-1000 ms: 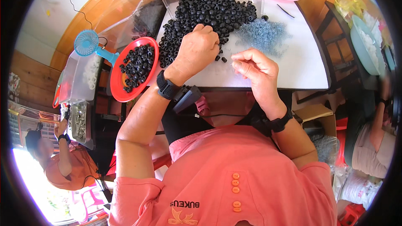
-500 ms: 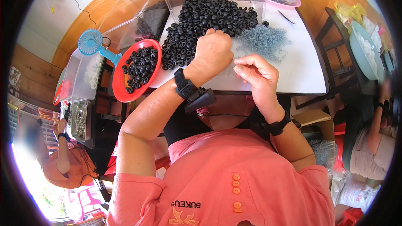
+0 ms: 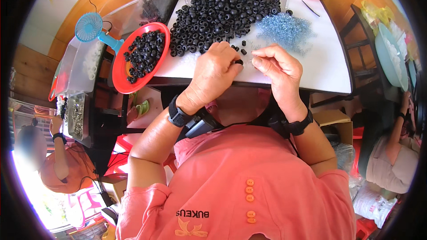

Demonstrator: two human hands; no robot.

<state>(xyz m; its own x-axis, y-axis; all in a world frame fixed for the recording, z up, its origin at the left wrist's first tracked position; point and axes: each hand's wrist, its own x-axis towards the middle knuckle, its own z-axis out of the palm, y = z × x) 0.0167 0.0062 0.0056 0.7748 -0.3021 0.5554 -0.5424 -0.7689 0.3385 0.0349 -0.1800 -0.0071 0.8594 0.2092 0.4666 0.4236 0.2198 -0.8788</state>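
Bead [image 3: 239, 62]: black, near the front edge of the bench [image 3: 320, 73], at our left fingertips.
Left hand [image 3: 216, 69]: we pinch the bead between thumb and forefinger.
Right hand [image 3: 281, 67]: thumb and forefinger tips close together; we cannot tell whether they pinch anything.
Pile [image 3: 222, 9]: toward the bench's back edge.
Blue bits [image 3: 284, 29]: right of the pile.
Red bowl [image 3: 118, 64]: at the bench's left edge.
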